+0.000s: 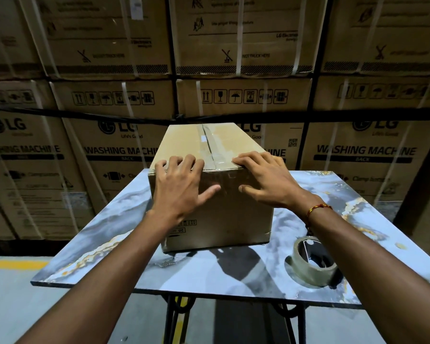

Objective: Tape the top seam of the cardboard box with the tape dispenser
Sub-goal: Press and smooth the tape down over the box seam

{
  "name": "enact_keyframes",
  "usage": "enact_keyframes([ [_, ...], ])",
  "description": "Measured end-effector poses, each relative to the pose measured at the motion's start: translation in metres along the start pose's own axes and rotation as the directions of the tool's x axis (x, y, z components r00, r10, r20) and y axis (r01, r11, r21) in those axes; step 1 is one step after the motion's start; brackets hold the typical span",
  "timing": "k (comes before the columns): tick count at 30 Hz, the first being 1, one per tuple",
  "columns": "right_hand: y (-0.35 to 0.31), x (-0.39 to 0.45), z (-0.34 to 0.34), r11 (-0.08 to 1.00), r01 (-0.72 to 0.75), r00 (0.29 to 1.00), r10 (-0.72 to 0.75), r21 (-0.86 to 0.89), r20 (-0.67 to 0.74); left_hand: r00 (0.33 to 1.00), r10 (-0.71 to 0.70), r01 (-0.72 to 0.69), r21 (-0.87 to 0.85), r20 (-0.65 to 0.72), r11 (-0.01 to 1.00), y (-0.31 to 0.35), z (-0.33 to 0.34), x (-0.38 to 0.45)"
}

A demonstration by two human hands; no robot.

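Two hands press the cardboard box (209,194) on the marble-patterned counter (109,256): the left hand (181,184) and right hand (266,180) each make a spread, flat grip over its near top edge, thumbs on the front face. Between them the taped seam (212,150) looks wrinkled; uneven pressure could trap creases or lift the tape. Below the right wrist, the tape roll (310,265) might get knocked aside.

At twelve o'clock we read "LG", "Life's Good", "WASHING MACHINE" and "BACK" on the stacked cartons (358,155). Higher cartons show "NOT TRUCK HERE". The small print on the cardboard box (216,219) stays unreadable to us.
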State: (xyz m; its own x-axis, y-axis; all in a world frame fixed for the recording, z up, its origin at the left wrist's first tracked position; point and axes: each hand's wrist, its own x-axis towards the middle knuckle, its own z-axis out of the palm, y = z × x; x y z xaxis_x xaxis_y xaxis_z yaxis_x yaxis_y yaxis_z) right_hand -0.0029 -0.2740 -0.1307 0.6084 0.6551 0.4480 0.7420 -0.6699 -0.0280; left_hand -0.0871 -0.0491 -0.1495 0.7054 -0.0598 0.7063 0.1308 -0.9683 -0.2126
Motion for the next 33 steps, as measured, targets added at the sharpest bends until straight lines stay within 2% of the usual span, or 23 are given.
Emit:
enact_keyframes([
  [4, -0.001, 0.000, 0.001, 1.000, -0.001, 1.000, 0.001, -0.002, -0.003, 0.999, 0.009, -0.010, 0.000, 0.034, 1.000, -0.001, 0.000, -0.003],
  [9, -0.001, -0.001, 0.000, 1.000, -0.001, 1.000, 0.001, 0.000, 0.000, 0.998, -0.068, 0.069, -0.131, 0.013, 0.989, 0.003, -0.007, 0.007],
  [16, -0.002, -0.002, 0.003, 1.000, 0.003, 1.000, -0.003, -0.022, -0.024, 1.000, -0.014, 0.014, -0.001, 0.011, 1.000, -0.001, -0.001, 0.006],
  [18, -0.002, -0.001, 0.003, 1.000, -0.002, 1.000, 0.001, -0.020, -0.027, 0.999, -0.015, 0.016, -0.005, 0.051, 1.000, -0.001, -0.003, 0.007],
  [20, -0.003, -0.001, 0.003, 1.000, -0.008, 1.000, 0.007, -0.021, -0.026, 0.994, -0.010, 0.019, -0.079, 0.105, 0.997, -0.002, -0.006, 0.008],
  [25, -0.003, -0.002, 0.004, 0.999, -0.008, 0.999, 0.007, -0.046, -0.039, 0.961, 0.213, -0.173, -0.219, 0.175, 0.960, 0.009, -0.022, 0.005],
  [29, -0.004, -0.002, 0.004, 0.999, -0.012, 0.999, 0.010, -0.033, -0.034, 0.931, 0.172, -0.071, -0.302, 0.321, 0.951, 0.009, -0.042, 0.029],
  [33, -0.005, -0.004, 0.006, 1.000, -0.007, 0.999, 0.006, -0.028, -0.054, 0.855, 0.154, 0.043, -0.363, 0.495, 0.931, 0.002, -0.041, 0.055],
])
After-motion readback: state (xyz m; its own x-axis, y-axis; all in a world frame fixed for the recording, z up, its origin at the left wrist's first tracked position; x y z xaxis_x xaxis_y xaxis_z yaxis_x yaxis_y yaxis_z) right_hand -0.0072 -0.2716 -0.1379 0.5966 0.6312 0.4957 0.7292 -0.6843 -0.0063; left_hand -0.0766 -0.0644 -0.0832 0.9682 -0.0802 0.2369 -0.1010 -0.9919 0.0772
